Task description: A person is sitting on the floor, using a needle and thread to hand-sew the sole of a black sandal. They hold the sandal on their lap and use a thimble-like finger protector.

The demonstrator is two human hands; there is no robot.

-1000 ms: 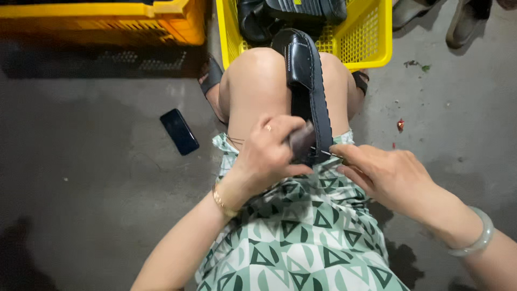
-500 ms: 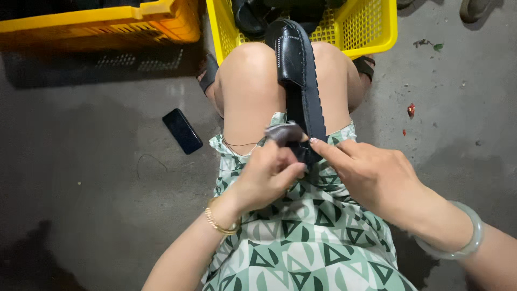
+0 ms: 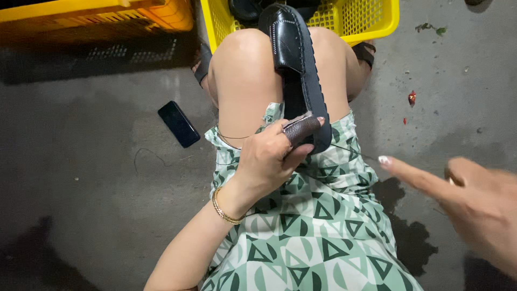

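A black leather shoe [image 3: 293,48] lies sole-side right between my bare knees, its toe toward a yellow crate. My left hand [image 3: 266,161] grips the shoe's near end, and a brown leather guard [image 3: 301,127] covers one of its fingers. My right hand [image 3: 474,199] is out to the right, blurred, with the index finger stretched toward the shoe and the other fingers curled. A thin dark thread [image 3: 350,151] runs from the shoe's sole edge toward that hand. A gold bracelet [image 3: 223,208] sits on my left wrist.
The yellow mesh crate [image 3: 371,19] in front of my knees holds more dark shoes. An orange crate [image 3: 107,16] stands at the far left. A black phone [image 3: 179,124] lies on the grey concrete floor to my left. Small red scraps [image 3: 412,98] lie at the right.
My right hand has pulled away from the shoe to the right, drawing the thread out. My left hand stays on the shoe's near end.
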